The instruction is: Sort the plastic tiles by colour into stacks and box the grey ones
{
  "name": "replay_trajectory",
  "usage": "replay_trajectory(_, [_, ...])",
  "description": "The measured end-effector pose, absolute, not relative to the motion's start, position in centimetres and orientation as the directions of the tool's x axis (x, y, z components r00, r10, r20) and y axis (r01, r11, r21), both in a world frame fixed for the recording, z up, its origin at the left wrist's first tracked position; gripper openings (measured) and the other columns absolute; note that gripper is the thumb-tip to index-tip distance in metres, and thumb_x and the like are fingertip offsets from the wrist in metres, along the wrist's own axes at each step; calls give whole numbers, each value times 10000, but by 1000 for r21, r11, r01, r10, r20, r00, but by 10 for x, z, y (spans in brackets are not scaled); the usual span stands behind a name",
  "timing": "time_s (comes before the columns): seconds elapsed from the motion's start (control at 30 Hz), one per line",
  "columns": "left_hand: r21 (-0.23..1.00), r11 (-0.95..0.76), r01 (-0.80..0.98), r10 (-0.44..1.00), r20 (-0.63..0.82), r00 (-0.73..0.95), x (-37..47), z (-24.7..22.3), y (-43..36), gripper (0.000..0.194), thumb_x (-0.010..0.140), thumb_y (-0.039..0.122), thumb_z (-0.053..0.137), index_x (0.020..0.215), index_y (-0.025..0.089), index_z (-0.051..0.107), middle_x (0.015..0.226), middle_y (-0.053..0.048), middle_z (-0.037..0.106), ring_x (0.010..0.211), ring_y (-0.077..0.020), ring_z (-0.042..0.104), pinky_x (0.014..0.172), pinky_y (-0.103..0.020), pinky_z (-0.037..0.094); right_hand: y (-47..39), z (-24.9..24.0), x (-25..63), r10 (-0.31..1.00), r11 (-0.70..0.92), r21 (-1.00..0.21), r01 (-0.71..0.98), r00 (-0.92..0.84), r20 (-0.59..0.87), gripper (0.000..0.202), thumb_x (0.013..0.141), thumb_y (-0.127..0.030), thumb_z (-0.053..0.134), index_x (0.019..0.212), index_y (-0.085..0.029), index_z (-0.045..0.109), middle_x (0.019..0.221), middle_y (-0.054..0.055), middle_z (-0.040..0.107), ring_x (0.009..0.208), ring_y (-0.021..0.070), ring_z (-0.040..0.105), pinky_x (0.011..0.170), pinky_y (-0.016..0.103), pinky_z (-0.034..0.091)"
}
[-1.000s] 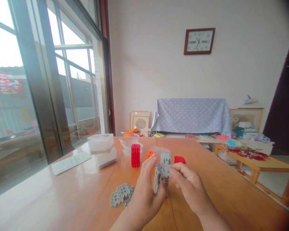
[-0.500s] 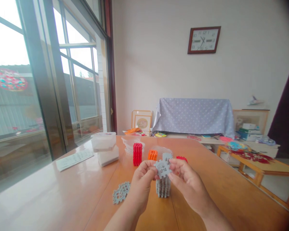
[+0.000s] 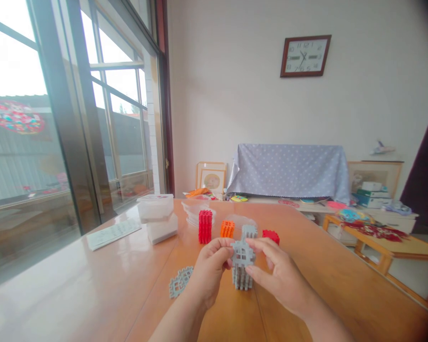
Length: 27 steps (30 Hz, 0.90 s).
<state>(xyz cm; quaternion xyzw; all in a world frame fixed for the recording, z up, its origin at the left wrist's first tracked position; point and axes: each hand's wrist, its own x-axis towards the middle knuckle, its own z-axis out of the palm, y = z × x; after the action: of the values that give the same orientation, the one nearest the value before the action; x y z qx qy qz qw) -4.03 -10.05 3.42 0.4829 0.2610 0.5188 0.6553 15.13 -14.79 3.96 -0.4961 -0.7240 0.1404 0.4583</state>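
Observation:
Between both hands, in the middle of the head view, is a grey square building tile (image 3: 243, 254) with toothed edges and a window-like grid. My left hand (image 3: 214, 268) pinches its left edge between thumb and fingers. On the opposite side, my right hand (image 3: 276, 270) has its thumb at the lower corner and its fingers at the upper corner. Directly below the tile stands a stack of grey tiles (image 3: 242, 279), its top hidden. Left of it, partly behind my left wrist, loose grey tiles (image 3: 180, 281) lie on the table. Another grey stack (image 3: 249, 231) rises just behind the held tile.
On the wooden table (image 3: 128, 294), a red tile stack (image 3: 205, 227), an orange stack (image 3: 227, 229) and more red tiles (image 3: 271, 236) stand behind my hands. Two white plastic boxes (image 3: 157, 209), clear containers (image 3: 196, 209) and a printed sheet (image 3: 114, 233) are at the left.
The held tile has turned from tilted to nearly upright and its face shows squarely. My right fingers have shifted along its edge. The view has moved slightly.

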Motion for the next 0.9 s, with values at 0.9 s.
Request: replay_trajectory(0.9, [965, -135, -226, 985, 155, 75, -56, 30, -80, 298, 840, 447, 673, 952, 176, 626, 865, -43, 699, 704, -125, 541, 662, -260, 365, -107, 5, 179, 881, 373, -813, 447, 105, 461, 539, 810, -482, 741, 1285, -235, 677, 1244, 108, 660, 1174, 292, 621, 1061, 455, 475])
